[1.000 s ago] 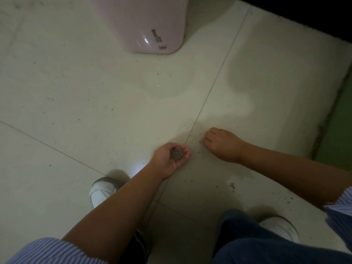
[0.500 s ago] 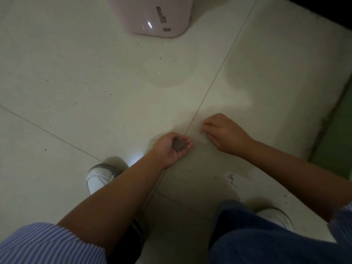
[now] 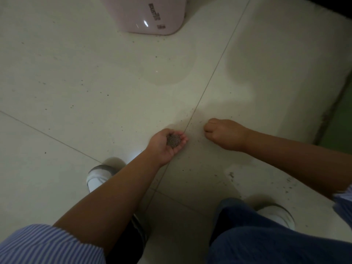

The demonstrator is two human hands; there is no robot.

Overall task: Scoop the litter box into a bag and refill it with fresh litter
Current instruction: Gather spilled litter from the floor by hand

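Observation:
Palm up and cupped, my left hand (image 3: 162,145) sits low over the tiled floor and holds a small heap of grey litter granules (image 3: 173,140). To its right, across a grout line, my right hand (image 3: 224,134) has its fingers curled into a fist with the knuckles on the floor. Anything inside that fist is hidden. Stray dark litter grains (image 3: 231,175) lie scattered on the tiles around both hands. A pink plastic bin-like container (image 3: 152,14) stands at the far top, well away from both hands. No bag or scoop is in view.
A glossy patch (image 3: 167,77) on the tile lies between the pink container and my hands. My white shoes (image 3: 99,177) (image 3: 276,214) flank the hands below. A dirty floor edge with a green surface (image 3: 341,126) runs along the right.
My right hand has pulled back to the right, away from my left hand, and closed from loosely bent fingers into a fist. My left hand keeps its heap of litter.

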